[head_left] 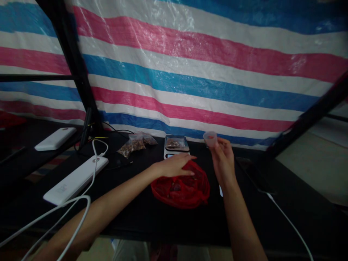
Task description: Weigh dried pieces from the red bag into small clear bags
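Note:
My right hand (223,154) pinches a small translucent plastic cup (210,138) above the table, right of the scale. Over the far rim of a red plastic bag (181,195) lies my left hand (175,166), its fingers stretched out and apart. The bag sits open on the table, and what is inside it is too dark to make out. Just beyond my left hand stands a digital kitchen scale (176,143). On its platform rests a small clear bag (174,143) with brown bits in it; my hand hides part of the scale's front.
Several clear bags of brown bits (132,145) lie left of the scale. A white power bank (76,179) with white cables is further left, and another white power bank (56,139) beyond it. A dark phone (254,174) with a cable lies right. Striped sheeting (190,83) closes the back.

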`<state>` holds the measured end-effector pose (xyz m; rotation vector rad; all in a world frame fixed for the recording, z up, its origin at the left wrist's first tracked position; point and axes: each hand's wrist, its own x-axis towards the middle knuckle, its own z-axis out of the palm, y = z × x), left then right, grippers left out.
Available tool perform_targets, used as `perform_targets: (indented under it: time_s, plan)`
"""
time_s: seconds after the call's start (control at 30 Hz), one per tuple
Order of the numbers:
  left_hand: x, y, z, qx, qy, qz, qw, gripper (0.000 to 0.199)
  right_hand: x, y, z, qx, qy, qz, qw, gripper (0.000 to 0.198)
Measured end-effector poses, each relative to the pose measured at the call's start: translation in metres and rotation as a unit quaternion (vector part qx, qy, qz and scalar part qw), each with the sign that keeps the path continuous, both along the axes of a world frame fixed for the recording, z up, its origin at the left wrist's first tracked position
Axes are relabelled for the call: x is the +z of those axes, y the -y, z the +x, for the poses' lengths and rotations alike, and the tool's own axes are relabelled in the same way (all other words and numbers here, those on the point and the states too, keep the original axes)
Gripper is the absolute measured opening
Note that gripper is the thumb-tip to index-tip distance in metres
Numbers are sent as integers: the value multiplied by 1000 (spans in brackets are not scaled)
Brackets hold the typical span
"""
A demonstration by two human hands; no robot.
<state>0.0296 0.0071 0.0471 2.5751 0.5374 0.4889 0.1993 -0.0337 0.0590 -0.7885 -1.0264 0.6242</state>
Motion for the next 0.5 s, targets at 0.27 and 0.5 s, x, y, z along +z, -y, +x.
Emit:
perform_targets:
  time_s: [0.27, 0.5]
  plan:
    - [-29, 16, -10, 109, -77, 55, 989, 18, -36, 93, -23, 96, 363, -226, 899, 30]
    - [-38, 8, -12, 133, 8, -52, 990, 15, -67, 69, -15, -71, 505, -205, 835, 35]
